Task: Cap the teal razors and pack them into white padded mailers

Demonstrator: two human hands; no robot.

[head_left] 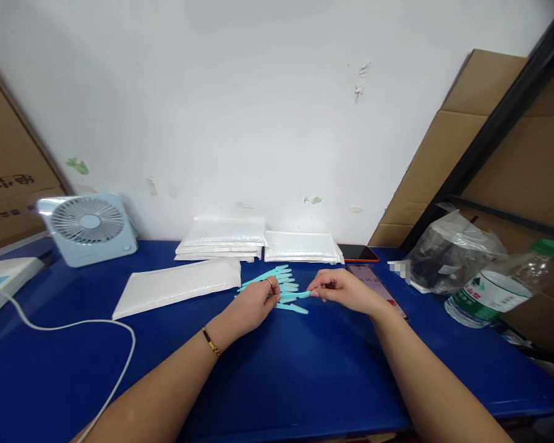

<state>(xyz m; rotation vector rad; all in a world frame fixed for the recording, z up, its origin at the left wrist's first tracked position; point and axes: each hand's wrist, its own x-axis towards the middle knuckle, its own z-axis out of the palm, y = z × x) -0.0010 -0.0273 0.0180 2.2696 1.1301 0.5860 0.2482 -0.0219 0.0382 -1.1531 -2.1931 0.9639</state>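
Several slim turquoise eyebrow razors (284, 271) lie fanned out on the blue table (277, 381), partly hidden behind my left hand (256, 303). That hand has its fingers closed in a pinch at the left end of an eyebrow razor (288, 298). My right hand (335, 289) pinches the right end of a razor between thumb and fingertips. Whether both hands hold the same razor is hard to tell. One more razor (298, 308) lies apart, just nearer to me. Left of my hands a white padded envelope (180, 286) lies flat.
White padded envelopes (226, 234) are stacked against the wall. A light-blue fan (90, 227) stands at left, with a white cable (132, 335) across the table. Phones (373, 283), a clear plastic bag (452, 252) and a green-capped bottle (498, 295) are at right.
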